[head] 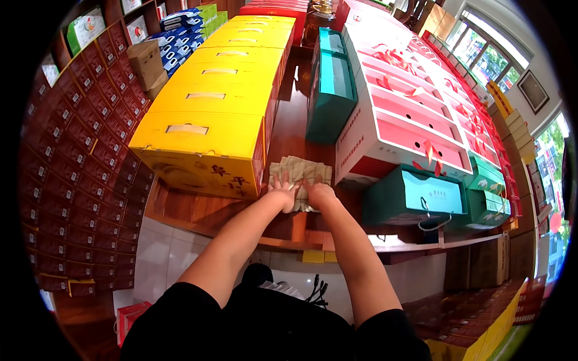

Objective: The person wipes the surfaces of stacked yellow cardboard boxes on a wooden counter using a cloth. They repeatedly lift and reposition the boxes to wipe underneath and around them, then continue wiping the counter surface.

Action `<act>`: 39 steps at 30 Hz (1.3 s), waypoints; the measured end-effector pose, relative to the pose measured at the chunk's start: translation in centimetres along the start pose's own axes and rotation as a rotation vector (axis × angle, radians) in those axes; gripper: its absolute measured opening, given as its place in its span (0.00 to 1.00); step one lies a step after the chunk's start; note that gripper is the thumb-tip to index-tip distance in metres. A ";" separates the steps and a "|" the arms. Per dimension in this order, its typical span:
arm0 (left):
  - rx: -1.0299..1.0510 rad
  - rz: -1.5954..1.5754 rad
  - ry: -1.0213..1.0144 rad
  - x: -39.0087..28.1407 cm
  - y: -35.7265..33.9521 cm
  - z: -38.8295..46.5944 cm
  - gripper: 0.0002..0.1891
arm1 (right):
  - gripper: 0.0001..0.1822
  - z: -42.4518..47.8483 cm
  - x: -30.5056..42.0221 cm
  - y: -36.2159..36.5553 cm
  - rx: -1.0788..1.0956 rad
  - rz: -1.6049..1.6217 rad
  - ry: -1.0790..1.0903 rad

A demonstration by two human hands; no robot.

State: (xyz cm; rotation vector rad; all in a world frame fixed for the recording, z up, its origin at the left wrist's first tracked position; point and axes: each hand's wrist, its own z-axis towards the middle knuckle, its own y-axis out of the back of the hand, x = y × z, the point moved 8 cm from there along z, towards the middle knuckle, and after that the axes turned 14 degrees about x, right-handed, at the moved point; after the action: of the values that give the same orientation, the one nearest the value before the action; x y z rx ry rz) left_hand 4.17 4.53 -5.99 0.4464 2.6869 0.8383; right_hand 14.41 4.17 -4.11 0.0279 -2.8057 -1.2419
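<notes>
A beige checked cloth (300, 164) lies folded on the reddish-brown wooden table (291, 113), in the gap between two rows of boxes. My left hand (282, 194) rests on the cloth's left part with its fingers spread. On the right part, my right hand (319, 194) presses down, its fingers pointing inward towards the left hand. Neither hand is closed around anything. Just left of the cloth stands the nearest yellow carton (198, 144) with a carrying handle on top. To its right is a white and red gift box (361, 144).
Teal gift bags (332, 94) stand beyond the cloth on the right. Another teal bag (406, 198) with a cord handle sits near the table's front edge. Stacked dark red boxes (76, 180) rise at the left. A red bag (131, 316) is on the floor.
</notes>
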 end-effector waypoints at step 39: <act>0.126 0.045 0.103 0.0 4.0 3.9 0.58 | 0.45 3.8 -2.9 3.1 0.015 0.042 0.005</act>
State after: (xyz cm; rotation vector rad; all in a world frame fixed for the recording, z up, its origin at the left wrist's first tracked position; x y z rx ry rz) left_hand 6.38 9.67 -6.72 0.5070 2.8464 0.7252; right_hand 17.07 9.23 -4.53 -0.0276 -2.7964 -1.2103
